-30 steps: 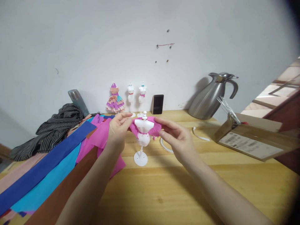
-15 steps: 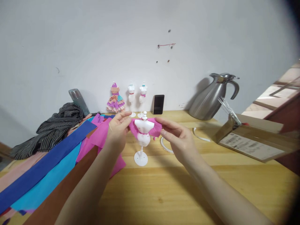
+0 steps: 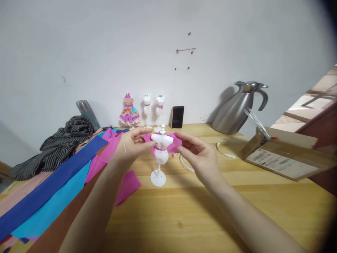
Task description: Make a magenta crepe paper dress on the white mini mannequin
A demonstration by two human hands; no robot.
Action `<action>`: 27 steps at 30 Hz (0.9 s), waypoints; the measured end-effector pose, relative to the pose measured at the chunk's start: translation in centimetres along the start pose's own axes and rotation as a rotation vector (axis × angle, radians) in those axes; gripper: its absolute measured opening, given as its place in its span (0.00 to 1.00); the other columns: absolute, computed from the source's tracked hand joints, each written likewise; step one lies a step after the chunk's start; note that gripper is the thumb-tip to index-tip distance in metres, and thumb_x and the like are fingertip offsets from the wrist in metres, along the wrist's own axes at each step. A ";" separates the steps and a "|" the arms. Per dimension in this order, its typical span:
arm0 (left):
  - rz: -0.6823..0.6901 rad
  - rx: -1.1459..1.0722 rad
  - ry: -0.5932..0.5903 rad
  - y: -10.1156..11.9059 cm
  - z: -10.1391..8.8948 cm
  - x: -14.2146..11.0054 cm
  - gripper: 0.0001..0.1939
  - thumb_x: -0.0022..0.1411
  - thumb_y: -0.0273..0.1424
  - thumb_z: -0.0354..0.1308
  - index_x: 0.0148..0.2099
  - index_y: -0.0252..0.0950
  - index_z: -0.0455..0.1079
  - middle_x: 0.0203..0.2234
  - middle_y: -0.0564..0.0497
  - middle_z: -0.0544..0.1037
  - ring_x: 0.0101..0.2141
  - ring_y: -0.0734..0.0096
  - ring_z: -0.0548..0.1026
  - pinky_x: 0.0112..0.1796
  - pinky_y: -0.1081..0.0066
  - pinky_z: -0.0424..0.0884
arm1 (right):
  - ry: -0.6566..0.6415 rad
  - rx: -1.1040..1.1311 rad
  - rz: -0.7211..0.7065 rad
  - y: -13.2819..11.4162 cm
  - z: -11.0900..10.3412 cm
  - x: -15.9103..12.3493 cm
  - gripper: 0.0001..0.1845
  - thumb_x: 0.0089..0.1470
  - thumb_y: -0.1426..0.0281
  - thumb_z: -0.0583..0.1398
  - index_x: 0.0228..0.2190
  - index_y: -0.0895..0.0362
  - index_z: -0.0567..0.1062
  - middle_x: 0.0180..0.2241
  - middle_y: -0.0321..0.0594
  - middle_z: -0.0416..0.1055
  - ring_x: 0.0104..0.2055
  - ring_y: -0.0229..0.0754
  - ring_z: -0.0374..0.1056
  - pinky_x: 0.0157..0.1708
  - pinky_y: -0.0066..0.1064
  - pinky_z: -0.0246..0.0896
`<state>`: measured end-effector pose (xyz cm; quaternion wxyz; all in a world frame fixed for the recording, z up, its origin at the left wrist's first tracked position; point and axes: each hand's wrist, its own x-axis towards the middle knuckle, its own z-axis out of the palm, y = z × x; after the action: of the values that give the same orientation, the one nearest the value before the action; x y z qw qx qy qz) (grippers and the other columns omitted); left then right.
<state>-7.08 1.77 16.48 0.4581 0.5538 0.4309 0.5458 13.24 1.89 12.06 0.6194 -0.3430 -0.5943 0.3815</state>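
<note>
1. Nearest, on the wooden table (image 3: 181, 214), a loose magenta scrap (image 3: 129, 186) lies just beside the left forearm; a dark blue strip (image 3: 79, 163) runs among others along the left side.
2. White miniature dress form (image 3: 161, 158) stands upright on its round base, between the hands. Judged light, rigid and smooth, probably plastic, and liable to tip; best steadied at the stem or base.
3. Right hand (image 3: 202, 154): thumb and fingers are clamped on one end of the magenta cloth piece (image 3: 176, 143).
4. Left hand (image 3: 130, 144): thumb reaches the form's near edge, with fingers behind the cloth's other end. Whether it pinches the cloth cannot be told.
5. The cloth piece spans behind the form's torso, raised off the table. Judged very light, soft and easily creased, possibly crepe paper; best taken by its end edges, flat between fingertips, without hard pulling.
6. Farthest, by the wall, stand a form in a ruffled dress (image 3: 129, 114), two bare white forms and an upright smartphone (image 3: 177, 117).
</note>
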 end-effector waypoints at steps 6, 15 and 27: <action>0.015 0.110 0.052 0.0 0.6 -0.3 0.25 0.40 0.34 0.72 0.43 0.31 0.76 0.30 0.48 0.81 0.29 0.68 0.77 0.32 0.70 0.73 | 0.001 -0.023 -0.037 -0.5 0.1 -0.2 0.16 0.50 0.68 0.66 0.43 0.52 0.79 0.45 0.43 0.78 0.44 0.46 0.75 0.48 0.44 0.71; 0.062 0.158 -0.011 -0.7 1.1 -0.6 0.18 0.48 0.35 0.68 0.42 0.32 0.77 0.28 0.49 0.79 0.27 0.72 0.74 0.28 0.73 0.70 | -0.050 -0.095 -0.137 -1.5 0.8 -0.9 0.15 0.53 0.70 0.63 0.44 0.51 0.79 0.40 0.42 0.77 0.37 0.42 0.74 0.37 0.36 0.73; 0.179 0.265 0.065 -1.5 1.8 -0.8 0.17 0.47 0.35 0.69 0.39 0.35 0.76 0.30 0.48 0.78 0.33 0.64 0.75 0.32 0.69 0.71 | -0.017 -0.151 -0.203 -0.9 1.2 -1.5 0.16 0.55 0.73 0.61 0.45 0.49 0.78 0.39 0.41 0.75 0.38 0.41 0.72 0.36 0.34 0.71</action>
<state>-5.22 1.28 14.88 0.3160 0.6276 0.4627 0.5405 12.12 0.08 12.20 0.6221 -0.3238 -0.6582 0.2739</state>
